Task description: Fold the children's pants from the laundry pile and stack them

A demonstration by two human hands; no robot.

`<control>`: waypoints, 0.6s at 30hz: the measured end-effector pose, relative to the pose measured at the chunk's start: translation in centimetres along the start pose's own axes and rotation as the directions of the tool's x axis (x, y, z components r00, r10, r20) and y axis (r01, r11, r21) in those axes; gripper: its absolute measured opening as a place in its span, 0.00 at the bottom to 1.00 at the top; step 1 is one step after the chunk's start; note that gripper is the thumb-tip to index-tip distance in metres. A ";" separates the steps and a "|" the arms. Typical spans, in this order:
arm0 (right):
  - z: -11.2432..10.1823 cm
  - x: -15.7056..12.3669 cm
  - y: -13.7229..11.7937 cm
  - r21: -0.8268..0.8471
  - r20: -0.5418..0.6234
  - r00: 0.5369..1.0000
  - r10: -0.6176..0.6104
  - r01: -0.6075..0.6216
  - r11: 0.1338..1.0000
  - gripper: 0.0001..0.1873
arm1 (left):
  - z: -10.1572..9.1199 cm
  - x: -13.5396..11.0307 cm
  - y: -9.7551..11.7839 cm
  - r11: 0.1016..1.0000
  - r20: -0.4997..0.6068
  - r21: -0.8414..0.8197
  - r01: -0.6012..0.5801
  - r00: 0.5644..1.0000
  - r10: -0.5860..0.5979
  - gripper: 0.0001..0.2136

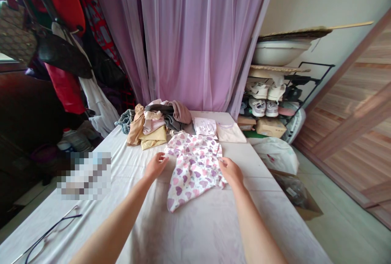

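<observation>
A white baby garment printed with pink and purple hearts [193, 170] lies spread on the white-sheeted bed [195, 231]. My left hand [155, 165] is at its left side, with the fingertips pinching the edge near the sleeve. My right hand [231, 171] is at the opposite side, its fingers curled over the garment's right edge. Both forearms reach in from the bottom of the view. The garment's lower part hangs loose between my hands and lies flat on the sheet.
Behind the garment sit a heap of folded clothes [155, 123] and pale folded items [215, 129]. Glasses [49, 235] lie at the bed's near left, beside a blurred patch [85, 176]. A lilac curtain [195, 40] hangs behind; a shoe rack [269, 97] and cardboard boxes stand right.
</observation>
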State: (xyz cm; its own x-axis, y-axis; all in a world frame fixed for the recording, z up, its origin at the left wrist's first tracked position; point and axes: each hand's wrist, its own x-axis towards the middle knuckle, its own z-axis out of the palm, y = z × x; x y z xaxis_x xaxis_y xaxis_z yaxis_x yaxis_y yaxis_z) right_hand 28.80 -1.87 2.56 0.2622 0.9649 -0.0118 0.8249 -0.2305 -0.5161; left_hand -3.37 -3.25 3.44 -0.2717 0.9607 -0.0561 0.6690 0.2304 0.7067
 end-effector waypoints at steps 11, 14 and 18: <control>0.8 -4.5 1.5 0.205 -0.110 0.992 -0.062 0.084 0.975 0.25 | 1.1 -6.9 1.6 0.954 0.272 0.230 -0.191 0.954 0.126 0.24; 0.7 -4.6 1.7 0.351 -0.254 0.966 -0.041 0.132 0.927 0.27 | 1.4 -7.0 2.3 0.999 0.261 0.000 -0.047 0.964 0.046 0.24; 0.3 -5.0 2.2 0.477 -0.344 0.939 0.014 0.162 0.864 0.29 | 0.1 -6.3 2.2 0.889 0.307 -0.433 0.146 0.952 -0.006 0.27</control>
State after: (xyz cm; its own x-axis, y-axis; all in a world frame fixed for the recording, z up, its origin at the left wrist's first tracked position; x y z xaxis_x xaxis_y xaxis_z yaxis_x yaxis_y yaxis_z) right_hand 29.16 -7.18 1.19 0.4297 0.8597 0.2760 0.5159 0.0171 -0.8565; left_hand -0.09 -8.80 5.32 -0.0507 0.9604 -0.2741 0.2557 0.2778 0.9260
